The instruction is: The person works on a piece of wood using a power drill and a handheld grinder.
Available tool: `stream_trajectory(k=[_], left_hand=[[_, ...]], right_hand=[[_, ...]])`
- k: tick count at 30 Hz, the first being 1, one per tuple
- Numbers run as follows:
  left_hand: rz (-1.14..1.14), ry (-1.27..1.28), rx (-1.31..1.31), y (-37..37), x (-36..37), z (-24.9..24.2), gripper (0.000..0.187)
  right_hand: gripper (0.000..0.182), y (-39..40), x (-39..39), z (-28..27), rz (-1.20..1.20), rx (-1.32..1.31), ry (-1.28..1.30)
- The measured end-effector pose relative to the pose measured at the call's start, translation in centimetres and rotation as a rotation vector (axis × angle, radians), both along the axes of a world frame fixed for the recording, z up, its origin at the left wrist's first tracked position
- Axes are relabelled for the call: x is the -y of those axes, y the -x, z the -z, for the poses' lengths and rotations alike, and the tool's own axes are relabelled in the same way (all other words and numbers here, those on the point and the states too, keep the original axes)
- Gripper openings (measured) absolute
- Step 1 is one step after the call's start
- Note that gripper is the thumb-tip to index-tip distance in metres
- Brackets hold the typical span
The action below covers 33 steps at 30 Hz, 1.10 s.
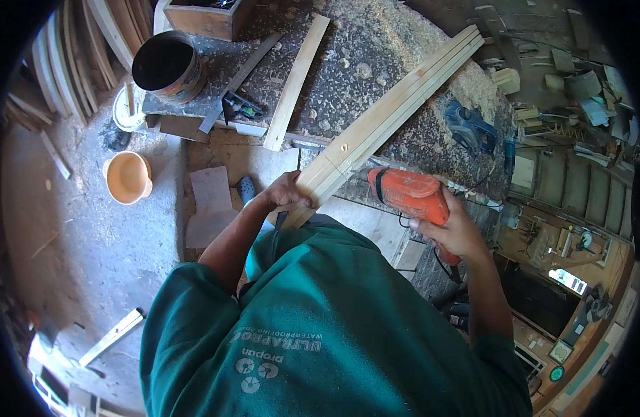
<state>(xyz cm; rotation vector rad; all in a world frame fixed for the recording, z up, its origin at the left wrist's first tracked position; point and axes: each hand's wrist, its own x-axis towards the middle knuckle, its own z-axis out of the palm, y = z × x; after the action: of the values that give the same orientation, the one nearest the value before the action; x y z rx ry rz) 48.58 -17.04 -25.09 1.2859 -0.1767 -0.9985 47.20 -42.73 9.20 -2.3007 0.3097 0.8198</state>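
Note:
My left hand [289, 192] is wrapped round the near end of a stack of long pale wooden strips [389, 111]. The strips run from my waist up over the workbench to the upper right. Pencil lines and a small mark show on their upper face. In my right hand [459, 226] is an orange power drill [409, 191], held by its handle. Its front end points left at the side of the strips; whether the tip touches the wood cannot be made out.
The workbench [362, 42] carries shavings, a loose board [297, 83], a metal square [240, 82], a dark bucket [184, 80], a wooden box [202, 19] and a blue power tool [469, 127]. An orange tub [127, 178] stands at the left. Shelves with tools are at the right.

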Motion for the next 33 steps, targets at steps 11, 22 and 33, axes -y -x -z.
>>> stream_trajectory(k=[11,22,33], left_hand=[[0.028,-0.106,0.088,0.1,0.0,1.0,0.087],[0.023,-0.116,0.129,0.3,0.2,1.7,0.089],[0.026,-0.12,0.045,-0.1,0.2,-0.1,0.087]], right_hand=[[0.07,-0.4,-0.2,0.2,0.024,-0.036,-0.058],[0.061,-1.1,0.0,0.7,0.077,-0.087,-0.052],[0.057,-1.4,-0.1,0.9,0.1,-0.094,-0.057]])
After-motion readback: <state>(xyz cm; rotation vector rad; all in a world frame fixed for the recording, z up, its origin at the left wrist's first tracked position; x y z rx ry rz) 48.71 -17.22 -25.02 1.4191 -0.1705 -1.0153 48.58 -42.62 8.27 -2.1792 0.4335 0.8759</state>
